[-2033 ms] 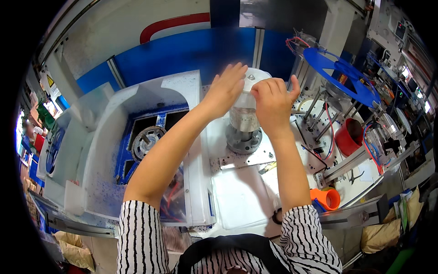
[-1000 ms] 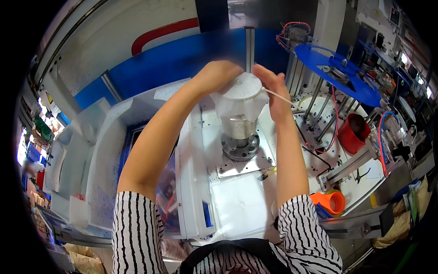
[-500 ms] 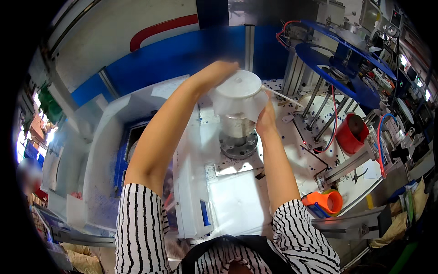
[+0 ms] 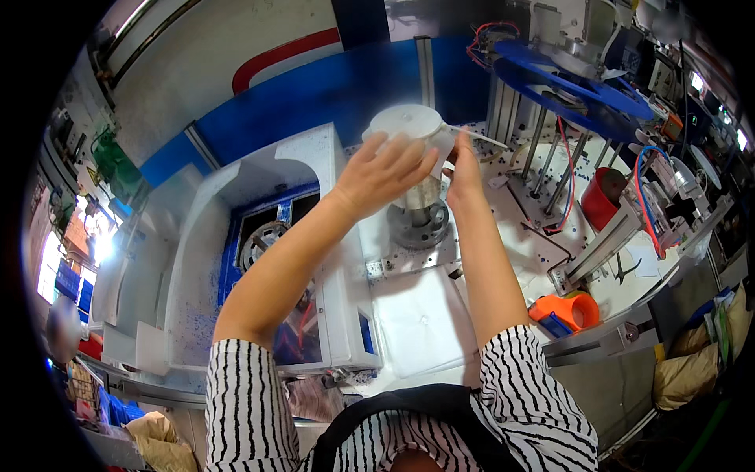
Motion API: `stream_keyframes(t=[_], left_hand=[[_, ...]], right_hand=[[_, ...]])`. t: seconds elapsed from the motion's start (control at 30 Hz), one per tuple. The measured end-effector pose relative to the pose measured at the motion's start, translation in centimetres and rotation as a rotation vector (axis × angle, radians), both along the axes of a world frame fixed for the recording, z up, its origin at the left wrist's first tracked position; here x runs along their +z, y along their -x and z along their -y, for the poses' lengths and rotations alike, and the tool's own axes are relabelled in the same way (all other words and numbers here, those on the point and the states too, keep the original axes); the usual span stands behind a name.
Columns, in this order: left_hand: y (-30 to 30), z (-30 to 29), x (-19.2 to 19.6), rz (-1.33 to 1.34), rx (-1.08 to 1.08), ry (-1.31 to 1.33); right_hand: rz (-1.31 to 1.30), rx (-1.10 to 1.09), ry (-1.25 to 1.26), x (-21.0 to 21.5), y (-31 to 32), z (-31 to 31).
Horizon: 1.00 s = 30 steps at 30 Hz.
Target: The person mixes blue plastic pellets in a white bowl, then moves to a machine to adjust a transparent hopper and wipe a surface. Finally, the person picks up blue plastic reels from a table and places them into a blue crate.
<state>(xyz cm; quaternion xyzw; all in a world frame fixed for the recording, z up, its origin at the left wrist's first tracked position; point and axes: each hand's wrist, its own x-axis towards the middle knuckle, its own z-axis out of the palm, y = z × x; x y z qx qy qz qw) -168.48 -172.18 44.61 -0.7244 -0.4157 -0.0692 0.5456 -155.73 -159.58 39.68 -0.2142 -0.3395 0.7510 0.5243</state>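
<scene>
A white cylindrical cap [image 4: 409, 126] with a flat round top sits over a metal spindle [image 4: 421, 216] on a grey base plate. My left hand [image 4: 381, 169] is wrapped around the cap's near side. My right hand [image 4: 462, 165] presses against its right side, by a thin white strip that sticks out to the right. Both forearms reach up from striped sleeves at the bottom edge.
A white machine housing [image 4: 236, 236] with a blue recess and a metal wheel stands to the left. A blue disc on rods [image 4: 574, 79], a red cup [image 4: 602, 200] and an orange tape roll [image 4: 570, 311] are on the right. A white sheet [image 4: 421, 318] lies in front.
Both hands have stayed on the white cap. My left hand slid from its top down onto its near side, and my right hand rose along the right side.
</scene>
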Motion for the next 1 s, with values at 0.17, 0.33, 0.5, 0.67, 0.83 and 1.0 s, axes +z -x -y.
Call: stream_keyframes(t=[0.17, 0.33, 0.5, 0.67, 0.83, 1.0], left_hand=[[-1.4, -2.0, 1.1, 0.067, -0.174, 0.089], [-0.9, -2.4, 0.9, 0.177, -0.315, 0.211], [-0.9, -3.1, 0.2, 0.268, -0.377, 0.255], [-1.1, -2.1, 0.0, 0.206, -0.244, 0.262], [0.2, 0.9, 0.2, 0.463, -0.255, 0.272], [3.7, -3.0, 1.5, 1.170, -0.110, 0.201]], right_hand=[[-0.159, -0.152, -0.083, 2.5, 2.0, -0.9], [0.218, -0.373, -0.307, 1.6, 2.7, -1.3], [0.285, -0.431, -0.487, 0.8, 2.7, -2.5], [0.267, -0.389, -0.501, -0.1, 2.3, -2.4], [0.259, -0.473, -0.258, -4.6, -1.5, -2.0], [0.406, -0.568, -0.665, -1.6, -0.1, 1.1]])
